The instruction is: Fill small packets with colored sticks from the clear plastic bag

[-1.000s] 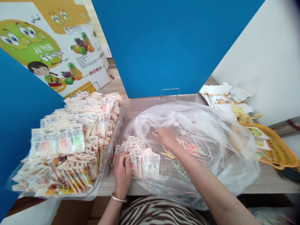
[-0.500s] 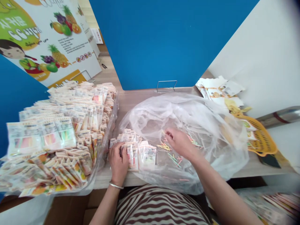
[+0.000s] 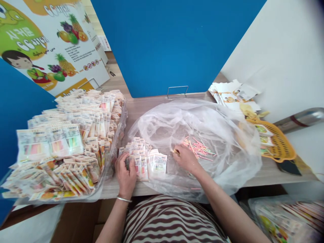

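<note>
Right hand [image 3: 186, 158] pinches yellow sticks [image 3: 174, 151] over clear plastic [image 3: 167, 118].
Its fingers are drawn together at the tips, just beside the small sachet cluster [image 3: 139, 148]; the left hand [image 3: 126, 175] rests at that cluster's near edge, fingers loosely bent, thumb apart (a silver bangle [image 3: 124, 199] circles the wrist). Loose pink sticks [image 3: 199, 148] lie beyond the right hand, and a heaped tray [image 3: 123, 126] stands at left.
</note>
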A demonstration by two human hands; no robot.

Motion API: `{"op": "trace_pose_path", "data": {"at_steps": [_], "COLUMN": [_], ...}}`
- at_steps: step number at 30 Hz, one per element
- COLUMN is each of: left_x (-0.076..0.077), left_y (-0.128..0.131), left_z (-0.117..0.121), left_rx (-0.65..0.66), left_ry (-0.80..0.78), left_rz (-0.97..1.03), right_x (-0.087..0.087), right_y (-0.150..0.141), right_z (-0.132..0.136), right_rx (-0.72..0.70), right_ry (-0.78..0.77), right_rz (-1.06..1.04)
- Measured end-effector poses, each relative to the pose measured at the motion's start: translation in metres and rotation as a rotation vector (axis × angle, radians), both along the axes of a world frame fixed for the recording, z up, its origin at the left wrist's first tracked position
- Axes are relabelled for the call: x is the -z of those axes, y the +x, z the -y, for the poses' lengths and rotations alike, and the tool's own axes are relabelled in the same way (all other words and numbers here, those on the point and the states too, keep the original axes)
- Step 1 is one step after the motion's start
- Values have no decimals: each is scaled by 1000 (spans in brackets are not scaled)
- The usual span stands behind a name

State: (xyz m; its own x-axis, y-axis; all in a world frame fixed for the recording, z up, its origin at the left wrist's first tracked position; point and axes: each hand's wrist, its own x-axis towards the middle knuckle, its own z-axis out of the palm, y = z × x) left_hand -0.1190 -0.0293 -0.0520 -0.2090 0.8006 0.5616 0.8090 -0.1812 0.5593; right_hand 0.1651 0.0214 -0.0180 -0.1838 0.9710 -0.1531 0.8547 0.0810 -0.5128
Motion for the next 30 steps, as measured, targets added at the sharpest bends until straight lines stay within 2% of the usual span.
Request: {"op": "trace_pose_path", "data": {"at_steps": [5, 8, 13, 15, 17, 20, 23, 26, 30], "left_x": [0, -7, -33, -44, -50, -46, -33, -23, -20], "left_y": [2, 7, 35, 56, 80, 106, 112, 104, 97], "left_z": [1, 4, 2, -4, -12, -26, -35, -37, -36], "left_rx": [3, 14, 58, 184, 356, 530, 608, 607, 590], "left_ry": [54, 104, 225, 193, 72, -157, -290, -324, -296], "left_rz": [-81, -228, -358, -372, -424, -540, -590, -595, -550], "right_x": [13, 13, 11, 8, 4, -1, 0, 4, -1], "right_y": [15, 18, 15, 12, 10, 12, 24, 40, 51], "right_z": [10, 14, 12, 12, 13, 14, 16, 18, 24], "right_rx": [120, 103, 8, -13, -34, 28, 181, 286, 246], "right_ry": [60, 57, 88, 83, 63, 13, -2, 49, 95], "right_rz": [-343, -412, -261, -177, -111, -56, -59, -56, -81]}}
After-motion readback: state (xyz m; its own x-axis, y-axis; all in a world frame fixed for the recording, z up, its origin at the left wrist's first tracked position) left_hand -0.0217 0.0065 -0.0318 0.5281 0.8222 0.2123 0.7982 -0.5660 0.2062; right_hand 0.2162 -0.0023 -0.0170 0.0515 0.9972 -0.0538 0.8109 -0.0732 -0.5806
